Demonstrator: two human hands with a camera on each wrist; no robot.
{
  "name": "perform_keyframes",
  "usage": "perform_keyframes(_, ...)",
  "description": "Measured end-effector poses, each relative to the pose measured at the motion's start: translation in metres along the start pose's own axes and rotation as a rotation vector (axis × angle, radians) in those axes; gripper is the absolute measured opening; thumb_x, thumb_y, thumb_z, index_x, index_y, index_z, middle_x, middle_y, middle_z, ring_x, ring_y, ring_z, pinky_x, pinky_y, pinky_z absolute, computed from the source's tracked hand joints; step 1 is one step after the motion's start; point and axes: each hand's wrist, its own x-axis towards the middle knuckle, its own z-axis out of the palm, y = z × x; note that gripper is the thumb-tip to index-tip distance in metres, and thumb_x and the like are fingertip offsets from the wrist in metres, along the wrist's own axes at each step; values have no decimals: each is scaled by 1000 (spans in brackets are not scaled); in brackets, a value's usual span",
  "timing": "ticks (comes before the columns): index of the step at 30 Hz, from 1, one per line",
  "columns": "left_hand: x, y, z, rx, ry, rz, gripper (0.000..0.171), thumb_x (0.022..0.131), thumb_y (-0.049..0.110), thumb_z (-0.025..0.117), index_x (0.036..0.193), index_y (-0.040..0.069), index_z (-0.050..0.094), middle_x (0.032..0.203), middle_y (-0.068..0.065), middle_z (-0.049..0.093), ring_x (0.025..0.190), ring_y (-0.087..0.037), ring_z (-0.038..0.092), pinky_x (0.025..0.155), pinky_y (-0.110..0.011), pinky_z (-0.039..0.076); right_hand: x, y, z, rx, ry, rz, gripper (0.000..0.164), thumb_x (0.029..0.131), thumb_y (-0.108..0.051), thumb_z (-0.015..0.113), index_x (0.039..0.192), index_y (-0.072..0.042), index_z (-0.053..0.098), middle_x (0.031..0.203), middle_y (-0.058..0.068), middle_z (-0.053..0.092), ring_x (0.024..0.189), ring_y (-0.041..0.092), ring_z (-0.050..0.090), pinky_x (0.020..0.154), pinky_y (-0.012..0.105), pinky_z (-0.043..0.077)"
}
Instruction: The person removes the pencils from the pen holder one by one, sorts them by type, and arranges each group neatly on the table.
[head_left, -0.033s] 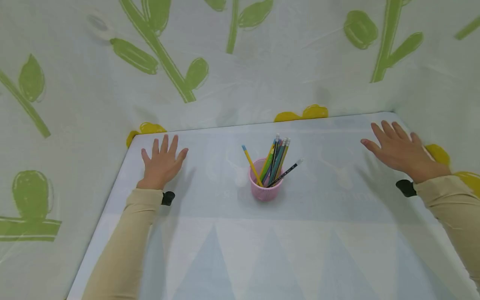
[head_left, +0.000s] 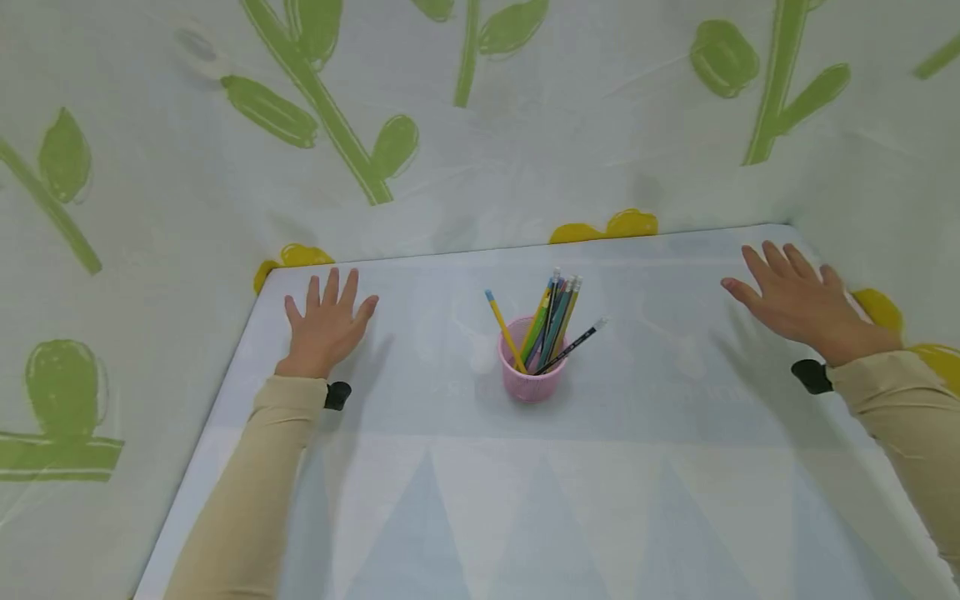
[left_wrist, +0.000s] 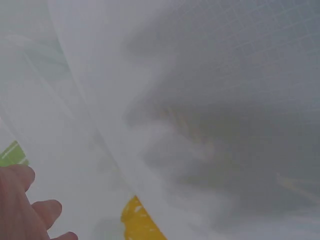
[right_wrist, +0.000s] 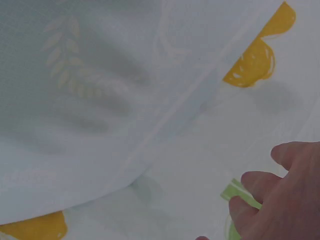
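A pink cup (head_left: 531,387) with several pencils in it stands near the middle of the table (head_left: 420,383). A yellow pencil (head_left: 501,321) leans out to the left and a black patterned pencil (head_left: 576,344) leans out to the right. My left hand (head_left: 321,327) is spread to the left of the cup, holding nothing. Far to the right, my right hand (head_left: 810,304) is likewise spread and holds nothing. Both hands cast shadows apart from themselves, so they appear raised above the surface. Fingertips (left_wrist: 47,210) show in the left wrist view, others (right_wrist: 262,182) in the right wrist view.
White fabric walls (head_left: 525,175) printed with green stems and leaves rise behind the table and on both sides. Yellow printed shapes (head_left: 632,222) border its back edge. A dark wrist device (head_left: 337,396) sits by the left cuff, another (head_left: 812,376) by the right cuff.
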Motion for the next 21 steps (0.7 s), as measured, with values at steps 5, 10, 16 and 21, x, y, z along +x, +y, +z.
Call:
perform_keyframes(5,-3,3,-2,57,4,-9,73,86,64,10,144,21,2,148,-13,0,132,-39,-8,92,-65,-12,5,-3,2,-11,-20,-19,77,90,-57,21,142,-7,-8,143,26,-12,127,43,-18,91,67,-10)
perform_keyframes(10,-4,9,-4,79,7,5,71,88,62,11,144,20,5,148,-13,1,132,-37,-7,94,-64,-10,3,-6,3,-33,10,-42,75,91,-55,22,142,-6,-4,143,28,-6,127,45,-13,90,68,-6)
perform_keyframes(16,-4,16,-5,24,28,27,69,89,59,8,144,18,5,147,-16,7,132,-37,10,102,-53,14,-1,-8,3,-99,102,-66,76,91,-54,29,142,-2,9,140,31,11,126,47,6,92,68,6)
perform_keyframes(21,-6,29,-9,-122,126,6,70,89,60,15,141,16,26,139,-13,33,122,-35,34,89,-53,35,0,-17,6,-120,220,-72,67,90,-47,42,136,0,28,124,32,39,106,47,38,81,61,32)
